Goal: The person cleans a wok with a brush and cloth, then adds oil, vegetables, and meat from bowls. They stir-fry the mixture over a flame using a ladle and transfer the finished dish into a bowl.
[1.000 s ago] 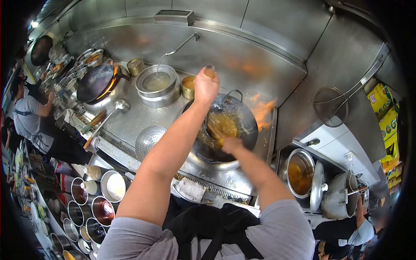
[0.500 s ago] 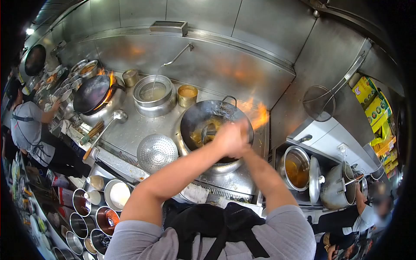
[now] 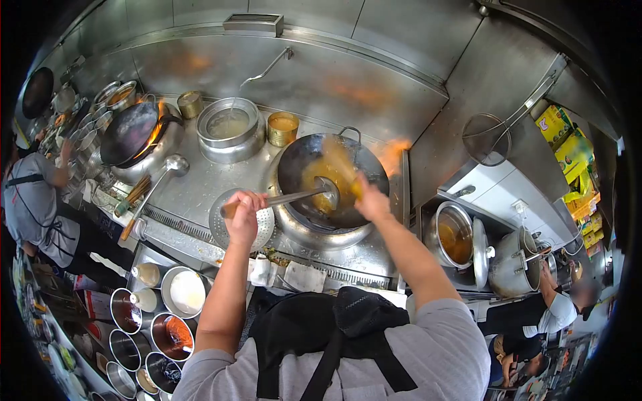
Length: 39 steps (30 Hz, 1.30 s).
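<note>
My left hand [image 3: 245, 211] is closed around the wooden-ended handle of a ladle [image 3: 294, 196]. The ladle's bowl rests inside the black wok [image 3: 294, 160], among yellowish liquid or food. Over the wok's right side, my right hand [image 3: 372, 200] grips a tan tool, apparently a bamboo wok brush [image 3: 340, 160], smeared by motion. Its far end lies above the wok's middle. Beneath my left hand sits a perforated strainer [image 3: 265, 224], partly covered by that hand.
Flames [image 3: 394, 155] rise behind the wok's right side. A pot of liquid [image 3: 231, 127] and a tin [image 3: 283, 129] stand at the back. Another ladle [image 3: 175, 164] lies left, beside a second wok [image 3: 130, 134] over fire. Seasoning pots [image 3: 184, 292] fill the lower left. Co-workers stand on both sides.
My hands were close together over the wok. My left hand has moved left, drawing the ladle handle over the strainer; my right hand is now lower, with the tan tool visible.
</note>
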Each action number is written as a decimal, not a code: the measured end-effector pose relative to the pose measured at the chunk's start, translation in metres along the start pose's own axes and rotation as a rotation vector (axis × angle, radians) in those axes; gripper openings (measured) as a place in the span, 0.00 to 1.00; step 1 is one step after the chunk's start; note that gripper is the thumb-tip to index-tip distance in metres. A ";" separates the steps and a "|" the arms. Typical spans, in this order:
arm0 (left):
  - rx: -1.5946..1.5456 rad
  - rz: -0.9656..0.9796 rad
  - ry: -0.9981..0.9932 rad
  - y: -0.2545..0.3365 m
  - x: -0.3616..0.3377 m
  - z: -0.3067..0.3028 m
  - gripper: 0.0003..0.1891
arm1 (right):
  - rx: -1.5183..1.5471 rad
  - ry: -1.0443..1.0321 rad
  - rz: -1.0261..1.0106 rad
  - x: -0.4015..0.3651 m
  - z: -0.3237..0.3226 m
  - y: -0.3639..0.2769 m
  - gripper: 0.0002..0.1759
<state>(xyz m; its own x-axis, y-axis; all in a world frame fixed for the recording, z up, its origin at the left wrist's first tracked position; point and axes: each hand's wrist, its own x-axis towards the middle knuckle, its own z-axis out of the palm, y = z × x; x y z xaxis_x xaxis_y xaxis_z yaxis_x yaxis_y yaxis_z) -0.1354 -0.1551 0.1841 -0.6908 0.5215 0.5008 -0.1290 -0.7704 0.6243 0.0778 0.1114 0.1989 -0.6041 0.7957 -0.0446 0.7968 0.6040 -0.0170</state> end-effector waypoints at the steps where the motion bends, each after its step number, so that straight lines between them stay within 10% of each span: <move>1: -0.031 0.002 0.087 0.000 0.004 -0.008 0.13 | -0.001 0.000 -0.005 0.012 0.015 0.000 0.49; 4: -0.055 0.008 0.251 0.003 0.021 -0.048 0.12 | 0.105 -0.405 0.079 0.045 0.021 0.009 0.51; 14: -0.112 -0.087 1.345 0.013 0.071 -0.089 0.21 | -0.068 -0.315 0.059 -0.010 0.065 0.002 0.52; 16: -0.178 -0.067 1.299 0.003 0.069 -0.085 0.22 | -0.075 -0.261 0.108 -0.043 0.050 0.008 0.52; 29: 0.056 0.263 -0.464 0.075 0.085 0.283 0.06 | 0.447 0.126 0.419 -0.213 0.035 0.168 0.53; 34: 0.458 -0.159 -1.135 -0.001 -0.005 0.355 0.15 | 0.631 0.234 0.426 -0.299 0.040 0.230 0.51; 36: 0.533 -0.199 -1.325 -0.068 -0.074 0.352 0.17 | 0.687 0.281 0.393 -0.333 0.053 0.248 0.49; 37: 0.536 0.171 -1.472 -0.106 -0.114 0.344 0.16 | 0.742 0.216 0.447 -0.348 0.061 0.258 0.49; 39: 0.460 0.008 -1.564 -0.169 -0.217 0.308 0.11 | 0.741 0.194 0.488 -0.374 0.058 0.258 0.49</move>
<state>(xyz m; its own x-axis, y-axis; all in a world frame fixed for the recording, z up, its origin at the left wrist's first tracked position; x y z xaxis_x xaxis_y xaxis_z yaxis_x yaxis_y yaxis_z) 0.2557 -0.0254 0.1550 0.7012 0.5820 0.4118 0.2802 -0.7561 0.5914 0.5102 -0.0326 0.1528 -0.1351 0.9897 -0.0476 0.7291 0.0668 -0.6811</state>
